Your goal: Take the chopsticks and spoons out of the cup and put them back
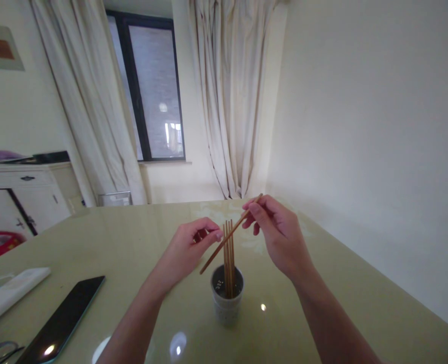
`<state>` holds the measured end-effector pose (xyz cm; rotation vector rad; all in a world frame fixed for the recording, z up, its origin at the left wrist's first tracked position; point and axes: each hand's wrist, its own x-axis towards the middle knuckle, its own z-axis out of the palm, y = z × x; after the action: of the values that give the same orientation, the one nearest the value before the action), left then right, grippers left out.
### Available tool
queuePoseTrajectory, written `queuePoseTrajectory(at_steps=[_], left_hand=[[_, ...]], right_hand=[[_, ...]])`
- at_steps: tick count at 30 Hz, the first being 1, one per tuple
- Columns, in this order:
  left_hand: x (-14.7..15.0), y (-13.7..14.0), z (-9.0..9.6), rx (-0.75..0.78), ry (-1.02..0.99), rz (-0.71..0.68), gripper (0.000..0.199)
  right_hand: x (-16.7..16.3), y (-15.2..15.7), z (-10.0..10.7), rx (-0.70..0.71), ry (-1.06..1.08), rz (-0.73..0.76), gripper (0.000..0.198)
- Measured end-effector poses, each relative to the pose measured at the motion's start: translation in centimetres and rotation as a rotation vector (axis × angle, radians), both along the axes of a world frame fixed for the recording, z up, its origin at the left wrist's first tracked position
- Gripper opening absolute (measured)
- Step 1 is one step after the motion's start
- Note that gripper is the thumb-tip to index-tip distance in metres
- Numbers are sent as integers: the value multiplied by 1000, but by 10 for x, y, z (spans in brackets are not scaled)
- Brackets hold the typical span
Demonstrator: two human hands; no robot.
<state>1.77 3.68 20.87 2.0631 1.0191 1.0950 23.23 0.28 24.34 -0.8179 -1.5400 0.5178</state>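
My right hand (280, 232) pinches one brown wooden chopstick (213, 257) near its upper end. That chopstick slants down to the left, its lower end above the left side of the cup's rim. Several more chopsticks (229, 260) stand close together, nearly upright, in a grey cup (227, 309) on the table. My left hand (188, 247) is closed in a pinch, thumb and finger tips right beside the upper part of the standing chopsticks. Whether it grips one of them is not clear. Small pale specks show inside the cup, on its dark interior.
The glossy pale green table (133, 253) meets a white wall (367, 126) along its right side. At the left lie a black phone-like slab (66, 316), a white power-strip-like bar (15, 290) and dark cables (0, 349). Beyond are a white cabinet (38, 194), curtains (231, 91) and a window (155, 91).
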Motion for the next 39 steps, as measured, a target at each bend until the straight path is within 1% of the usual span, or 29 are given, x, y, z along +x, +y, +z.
queuePoseTrajectory(at_steps=[2, 3, 4, 5, 6, 8, 11, 15, 18, 21, 23, 25, 28, 32, 35, 39], left_hand=[[-11, 19, -19, -66, 215, -18, 22], [-17, 28, -31, -106, 356, -25, 17], [-22, 36, -44, -130, 513, -1, 17], [-25, 43, -56, -145, 668, 74, 18], [-28, 48, -66, -155, 779, 150, 20], [-31, 54, -82, -165, 904, 257, 20], [-32, 54, -92, -179, 950, 279, 19], [-33, 54, -95, -210, 1011, 303, 22], [-33, 54, -95, -230, 1039, 318, 22], [-33, 52, -93, -239, 1055, 336, 21], [-33, 51, -92, -240, 1059, 353, 20], [-33, 50, -91, -241, 1062, 372, 20], [-35, 50, -91, -244, 1065, 395, 18], [-36, 52, -95, -247, 1061, 401, 17], [-38, 53, -100, -242, 1043, 369, 17], [-38, 56, -109, -216, 995, 290, 15]], right_hand=[[10, -2, 6, 41, 16, -70, 27], [14, -3, 8, 49, -2, -100, 27], [18, -4, 10, 47, -35, -122, 27], [20, -5, 11, 35, -82, -133, 27], [21, -5, 10, 18, -137, -136, 26], [20, -3, 8, -16, -250, -138, 26], [14, 5, 1, -53, -372, -136, 24], [8, 16, -9, -101, -468, -138, 19], [6, 24, -16, -165, -563, -140, 26], [4, 31, -24, -273, -646, -145, 36], [3, 36, -31, -339, -693, -155, 39], [2, 40, -36, -373, -736, -161, 40], [2, 42, -41, -387, -782, -164, 40], [3, 40, -41, -389, -811, -168, 39], [6, 39, -39, -386, -823, -179, 39], [10, 36, -34, -391, -814, -227, 39]])
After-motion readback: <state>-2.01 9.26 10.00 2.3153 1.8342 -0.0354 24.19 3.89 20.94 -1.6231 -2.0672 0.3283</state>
